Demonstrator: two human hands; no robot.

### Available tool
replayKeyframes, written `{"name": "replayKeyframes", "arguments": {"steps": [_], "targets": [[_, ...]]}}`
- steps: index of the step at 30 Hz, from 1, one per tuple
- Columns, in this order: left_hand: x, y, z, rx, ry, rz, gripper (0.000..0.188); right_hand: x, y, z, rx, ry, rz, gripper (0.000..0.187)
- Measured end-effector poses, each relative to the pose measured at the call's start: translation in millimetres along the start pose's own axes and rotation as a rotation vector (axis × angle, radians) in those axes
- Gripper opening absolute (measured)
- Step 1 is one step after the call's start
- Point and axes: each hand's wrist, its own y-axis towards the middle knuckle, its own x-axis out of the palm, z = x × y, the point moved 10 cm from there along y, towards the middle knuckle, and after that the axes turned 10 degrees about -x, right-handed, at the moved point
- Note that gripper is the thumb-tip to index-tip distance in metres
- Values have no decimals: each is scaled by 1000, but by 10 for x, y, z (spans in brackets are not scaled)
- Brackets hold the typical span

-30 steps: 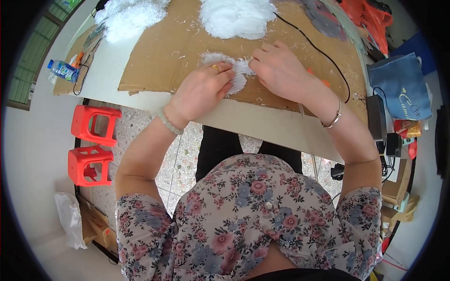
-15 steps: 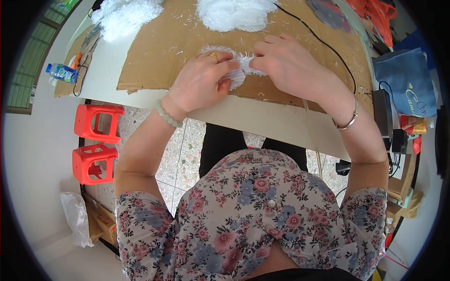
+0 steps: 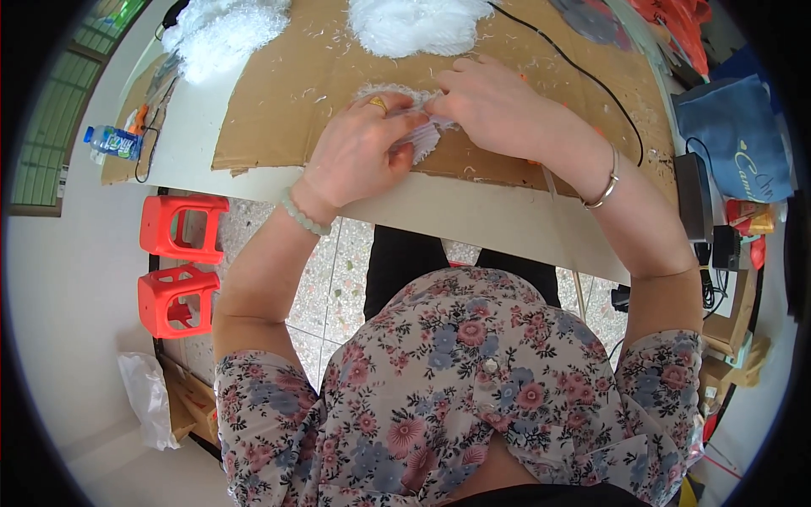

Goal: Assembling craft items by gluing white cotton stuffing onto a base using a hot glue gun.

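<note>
A small white, ribbed piece with a frayed fringe (image 3: 425,144) lies on the brown cardboard near the table's front edge. My left hand (image 3: 361,150), with a gold ring and a pale green bead bracelet, rests over its left part, fingers curled onto it. At its upper right, my right hand (image 3: 490,106) has its fingertips pinched together at the fringe, close to the left fingers. What exactly lies between those fingertips is hidden. Small orange bits show beside my right hand and wrist; the rest of that thing is covered.
Brown cardboard (image 3: 283,110) covers much of the white table, with white scraps strewn over it. Two fluffy white piles, one in the far middle (image 3: 414,29) and one at far left (image 3: 224,38), lie beyond. A black cable (image 3: 583,72) crosses the right side. A bottle (image 3: 114,142) lies left.
My right hand has moved left, closer to my left hand, and the gap between them has narrowed. Orange bits now show beside my right arm. My left hand stays on the white piece.
</note>
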Motion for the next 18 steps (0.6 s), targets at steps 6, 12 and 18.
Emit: {"name": "replayKeyframes", "arguments": {"steps": [6,12,18], "targets": [[-8,-28,-25,32,35,54,34,-104,19,203,81,-170,-34,19],[-3,-2,-82,-5,-1,5,31,236,171,118,55,80,-97,21],[-505,-43,-899,-521,-845,235,18,253,180,162,62,78,-157,14]]}}
